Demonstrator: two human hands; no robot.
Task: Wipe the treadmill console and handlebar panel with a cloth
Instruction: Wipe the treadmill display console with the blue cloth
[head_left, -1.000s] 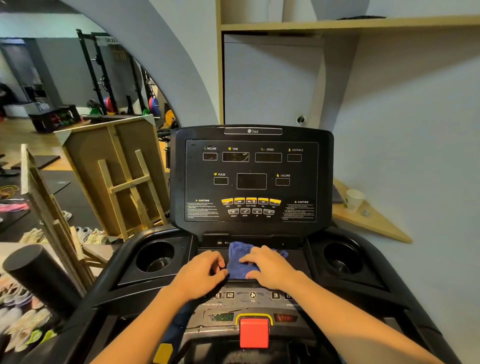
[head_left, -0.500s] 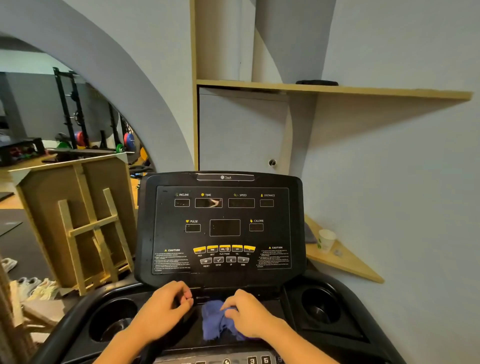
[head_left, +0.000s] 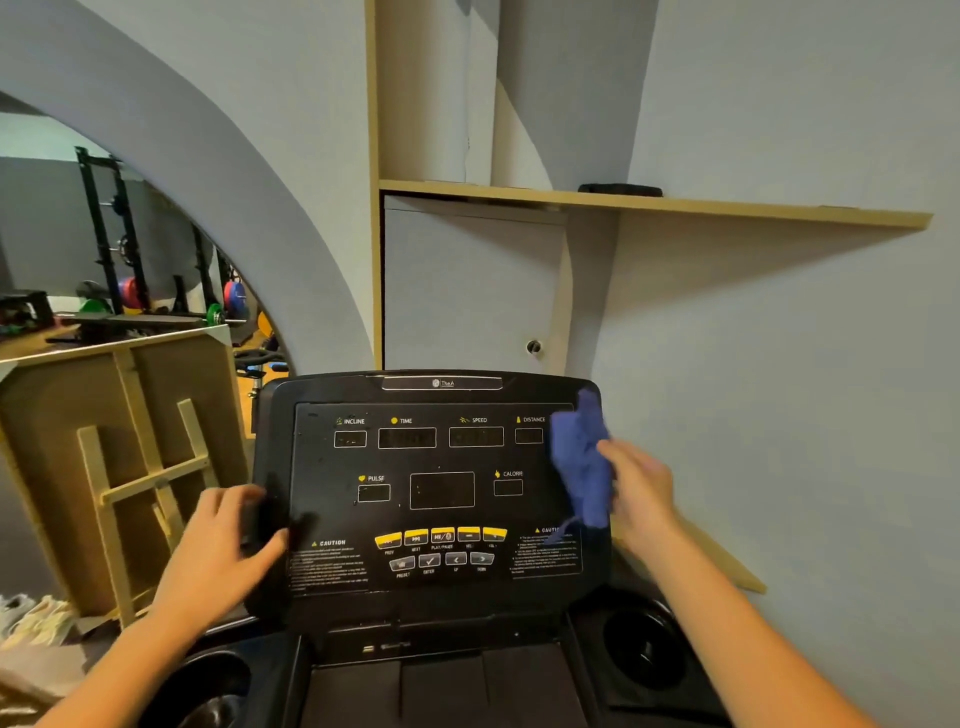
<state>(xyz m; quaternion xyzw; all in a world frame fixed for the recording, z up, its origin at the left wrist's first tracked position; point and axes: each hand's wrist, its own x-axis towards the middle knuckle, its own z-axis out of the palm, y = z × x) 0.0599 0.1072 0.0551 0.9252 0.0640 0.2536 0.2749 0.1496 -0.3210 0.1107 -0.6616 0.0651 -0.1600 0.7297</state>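
The black treadmill console (head_left: 431, 488) stands upright in the middle of the view, with dark display windows and yellow buttons. My right hand (head_left: 636, 488) holds a blue cloth (head_left: 582, 462) against the console's right edge, near the DISTANCE label. My left hand (head_left: 228, 540) grips the console's left edge, with the thumb on the front face. Below the console lies the flat black tray panel (head_left: 441, 686), with a cup holder on the left (head_left: 208, 691) and another on the right (head_left: 647, 657).
A wooden shelf (head_left: 675, 205) juts from the wall above the console. A lower wooden ledge (head_left: 727, 564) sits behind my right forearm. An upturned wooden table (head_left: 119, 457) leans at the left, with weight racks (head_left: 114, 244) behind it.
My right hand lifted the cloth from the tray panel up to the console's right edge. My left hand moved up to the console's left edge. The view tilted upward.
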